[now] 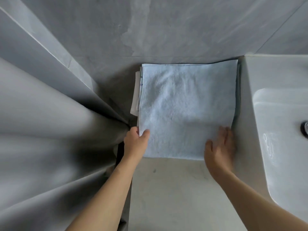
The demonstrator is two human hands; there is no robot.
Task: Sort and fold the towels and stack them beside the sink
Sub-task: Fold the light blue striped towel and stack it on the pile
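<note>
A folded pale blue towel (186, 104) lies flat on the grey counter (168, 189), on top of a stack whose white edges (135, 97) stick out at the left. My left hand (135, 140) pinches the towel's near left corner, thumb on top and fingers under the edge. My right hand (220, 145) rests flat on the near right corner with straight fingers. The white sink (281, 124) lies just right of the stack.
A grey tiled wall (150, 30) rises directly behind the towels. A grey curtain (50, 130) hangs in folds at the left, touching the counter's edge. The sink's drain (304, 129) shows at the far right. Bare counter stretches in front of the stack.
</note>
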